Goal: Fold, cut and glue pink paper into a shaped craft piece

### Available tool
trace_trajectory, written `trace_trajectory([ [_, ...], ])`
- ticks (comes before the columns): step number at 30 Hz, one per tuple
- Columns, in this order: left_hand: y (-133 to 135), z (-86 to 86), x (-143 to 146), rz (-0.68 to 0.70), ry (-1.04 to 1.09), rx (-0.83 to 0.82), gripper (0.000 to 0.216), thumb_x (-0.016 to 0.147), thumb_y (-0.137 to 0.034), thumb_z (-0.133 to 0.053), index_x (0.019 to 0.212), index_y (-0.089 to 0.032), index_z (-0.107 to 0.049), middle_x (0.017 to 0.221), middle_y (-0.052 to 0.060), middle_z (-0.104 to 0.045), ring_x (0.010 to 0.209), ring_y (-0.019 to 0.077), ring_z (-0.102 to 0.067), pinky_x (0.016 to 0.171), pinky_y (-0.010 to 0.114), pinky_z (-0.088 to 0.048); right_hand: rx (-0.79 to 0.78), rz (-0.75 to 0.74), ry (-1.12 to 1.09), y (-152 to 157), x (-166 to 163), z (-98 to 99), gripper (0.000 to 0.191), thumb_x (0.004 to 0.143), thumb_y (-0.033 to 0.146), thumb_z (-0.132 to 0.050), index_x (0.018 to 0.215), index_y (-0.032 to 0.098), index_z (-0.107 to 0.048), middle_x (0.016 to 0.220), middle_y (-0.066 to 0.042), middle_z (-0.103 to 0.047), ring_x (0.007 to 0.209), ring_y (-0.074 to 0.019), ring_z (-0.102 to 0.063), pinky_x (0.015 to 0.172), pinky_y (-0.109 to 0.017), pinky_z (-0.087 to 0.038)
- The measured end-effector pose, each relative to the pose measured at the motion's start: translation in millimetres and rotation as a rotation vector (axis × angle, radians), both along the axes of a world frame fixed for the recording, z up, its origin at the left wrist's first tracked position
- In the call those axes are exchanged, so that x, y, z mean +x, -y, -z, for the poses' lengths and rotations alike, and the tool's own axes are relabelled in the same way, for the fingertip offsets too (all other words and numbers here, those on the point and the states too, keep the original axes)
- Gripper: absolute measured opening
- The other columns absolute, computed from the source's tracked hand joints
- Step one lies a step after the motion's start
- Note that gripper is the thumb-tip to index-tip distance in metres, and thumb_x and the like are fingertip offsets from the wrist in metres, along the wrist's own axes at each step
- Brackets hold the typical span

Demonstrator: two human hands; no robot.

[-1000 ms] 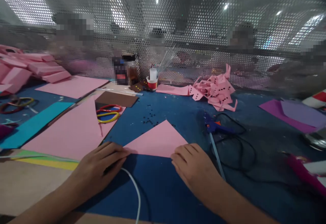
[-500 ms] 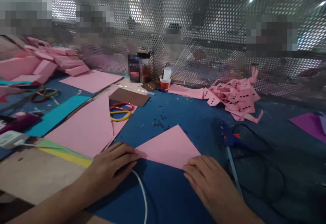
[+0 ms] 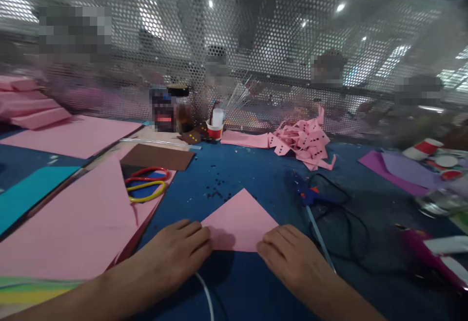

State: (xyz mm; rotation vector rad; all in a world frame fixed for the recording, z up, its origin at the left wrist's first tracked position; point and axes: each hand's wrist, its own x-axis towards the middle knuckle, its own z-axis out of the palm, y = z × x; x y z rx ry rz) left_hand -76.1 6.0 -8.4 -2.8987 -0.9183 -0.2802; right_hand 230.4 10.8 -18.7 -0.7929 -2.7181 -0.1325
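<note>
A pink paper folded into a triangle (image 3: 241,218) lies on the blue table (image 3: 237,282) in front of me, its point away from me. My left hand (image 3: 179,253) rests flat on its near left corner, fingers stretched out and together. On the near right corner my right hand (image 3: 288,257) presses down the same way. Neither hand holds anything.
Large pink sheets (image 3: 73,218) lie at the left with red and yellow scissors (image 3: 146,184) on them. A blue glue gun (image 3: 310,197) with a black cord lies right of the triangle. Cut pink scraps (image 3: 303,141), jars and a small red cup (image 3: 215,128) stand before a perforated metal screen.
My hands have slid closer together along the near edge of the triangle. The camera view has shifted a little to the left and back.
</note>
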Motion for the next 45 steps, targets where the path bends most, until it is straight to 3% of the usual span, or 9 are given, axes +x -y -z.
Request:
trace_trajectory([
  [6,-0.9,6.3,2.6,-0.015,0.043,-0.033,0.016,0.100,-0.013,-0.045,0.100,-0.019,-0.060,0.095,0.004,-0.064,0.081,0.0211,-0.056,0.072,0.037,-0.038,-0.018,0.020,0.070,-0.4,-2.6,-5.3,0.015,0.097,0.009,-0.051,0.104,0.014,-0.063,0.095,-0.007,-0.062,0.086,-0.0208,-0.054,0.078,-0.038,-0.040],
  [10,-1.9,12.2,5.9,0.002,0.004,0.028,0.019,0.098,-0.008,-0.045,0.102,-0.019,-0.060,0.095,0.004,-0.064,0.082,0.0215,-0.055,0.073,0.037,-0.037,0.000,0.015,0.137,0.8,-0.9,-7.6,0.017,0.097,0.007,-0.050,0.107,0.014,-0.062,0.098,-0.008,-0.062,0.088,-0.0214,-0.054,0.079,-0.038,-0.040],
  [16,-2.7,15.7,12.9,-0.034,-0.016,0.109,0.016,0.095,-0.007,-0.050,0.090,-0.020,-0.058,0.086,0.003,-0.061,0.076,0.0210,-0.051,0.068,0.037,-0.035,0.046,-0.008,0.130,-2.9,1.8,-3.5,0.014,0.096,0.007,-0.051,0.104,0.014,-0.060,0.095,-0.007,-0.061,0.087,-0.0205,-0.054,0.078,-0.037,-0.040],
  [26,-5.0,-0.8,27.6,-0.202,0.113,-0.083,0.016,0.093,-0.010,-0.049,0.081,-0.019,-0.056,0.081,0.002,-0.060,0.074,0.0193,-0.053,0.067,0.033,-0.036,0.093,-0.034,0.235,-2.5,-3.7,-14.8,0.013,0.093,0.008,-0.055,0.104,0.014,-0.060,0.093,-0.007,-0.061,0.082,-0.0227,-0.052,0.073,-0.038,-0.039],
  [35,-12.3,-3.7,27.8,-0.335,0.366,-0.303,0.014,0.082,-0.007,-0.052,0.077,-0.018,-0.057,0.078,0.000,-0.060,0.073,0.0157,-0.054,0.069,0.029,-0.039,0.117,-0.017,0.009,-9.1,-5.0,-1.8,0.020,0.098,0.008,-0.048,0.112,0.015,-0.062,0.098,-0.008,-0.063,0.091,-0.0214,-0.056,0.086,-0.040,-0.041],
  [41,-7.6,0.5,26.6,-0.195,0.433,-0.278,0.011,0.091,-0.012,-0.058,0.096,-0.021,-0.062,0.098,0.002,-0.066,0.093,0.0184,-0.058,0.082,0.032,-0.042,0.074,0.016,-0.049,-10.6,-2.6,-0.4,0.018,0.096,0.006,-0.049,0.102,0.014,-0.063,0.100,-0.007,-0.061,0.088,-0.0211,-0.051,0.081,-0.038,-0.039],
  [45,-2.3,7.0,27.5,-0.099,0.380,-0.161,0.015,0.097,-0.012,-0.052,0.096,-0.022,-0.063,0.096,0.002,-0.065,0.088,0.0182,-0.056,0.077,0.031,-0.041,0.057,0.047,-0.075,-10.8,-1.9,4.4,0.014,0.097,0.009,-0.051,0.095,0.016,-0.063,0.092,-0.005,-0.059,0.083,-0.0203,-0.049,0.075,-0.036,-0.036],
])
